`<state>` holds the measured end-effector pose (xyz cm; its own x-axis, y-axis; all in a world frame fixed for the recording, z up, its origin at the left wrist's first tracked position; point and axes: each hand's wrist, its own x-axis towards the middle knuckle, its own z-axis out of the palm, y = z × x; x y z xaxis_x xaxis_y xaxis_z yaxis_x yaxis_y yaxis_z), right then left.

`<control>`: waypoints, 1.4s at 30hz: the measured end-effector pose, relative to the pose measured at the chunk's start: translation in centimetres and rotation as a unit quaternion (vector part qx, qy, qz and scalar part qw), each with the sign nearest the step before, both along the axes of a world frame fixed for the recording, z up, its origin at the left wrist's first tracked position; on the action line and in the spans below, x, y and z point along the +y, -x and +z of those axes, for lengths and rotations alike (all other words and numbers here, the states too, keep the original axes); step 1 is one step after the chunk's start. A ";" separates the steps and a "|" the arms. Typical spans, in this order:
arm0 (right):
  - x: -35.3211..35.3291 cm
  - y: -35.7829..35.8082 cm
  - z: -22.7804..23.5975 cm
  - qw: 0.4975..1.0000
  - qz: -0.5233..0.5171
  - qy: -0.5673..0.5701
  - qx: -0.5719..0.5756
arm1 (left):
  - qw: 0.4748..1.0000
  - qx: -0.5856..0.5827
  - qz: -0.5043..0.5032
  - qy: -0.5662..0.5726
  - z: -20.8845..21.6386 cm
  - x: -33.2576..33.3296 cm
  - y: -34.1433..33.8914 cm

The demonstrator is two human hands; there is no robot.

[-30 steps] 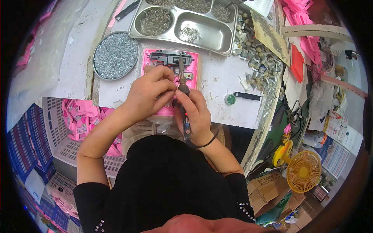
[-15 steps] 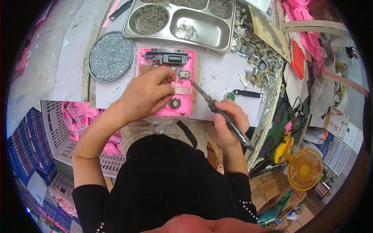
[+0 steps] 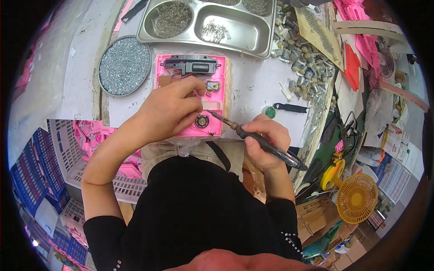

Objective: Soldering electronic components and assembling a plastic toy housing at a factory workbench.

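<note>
A pink plastic housing (image 3: 219, 101) lies open in front of me. It holds a black part (image 3: 190, 65) along its far end, a small metal motor (image 3: 213, 86), a round speaker-like part (image 3: 202, 120) and thin wires. Over its left half sits my left hand (image 3: 172, 108), fingers curled and pinched together; what they hold is hidden. My right hand (image 3: 270, 137) grips a soldering iron (image 3: 264, 143) by its black handle. Its tip points left, over the housing near the round part.
A metal compartment tray (image 3: 199, 41) with small metal pieces stands behind the housing. To the left is a round dish (image 3: 101, 82) of screws. Small motors (image 3: 307, 77) are heaped at the right, near a green round container (image 3: 269, 112) and a black strip (image 3: 290, 108). A yellow fan (image 3: 356, 198) stands lower right.
The soldering iron's tip has moved from beside the motor toward me, down to near the round part. My left hand stays over the housing, still pinched.
</note>
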<state>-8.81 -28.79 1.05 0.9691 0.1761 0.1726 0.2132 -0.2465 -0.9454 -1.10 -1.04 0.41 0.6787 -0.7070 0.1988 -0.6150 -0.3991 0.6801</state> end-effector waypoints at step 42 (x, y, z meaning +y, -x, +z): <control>-1.0 0.6 -1.3 0.997 -0.017 -0.051 -0.053 | 0.988 0.084 0.117 0.051 0.4 -0.7 0.2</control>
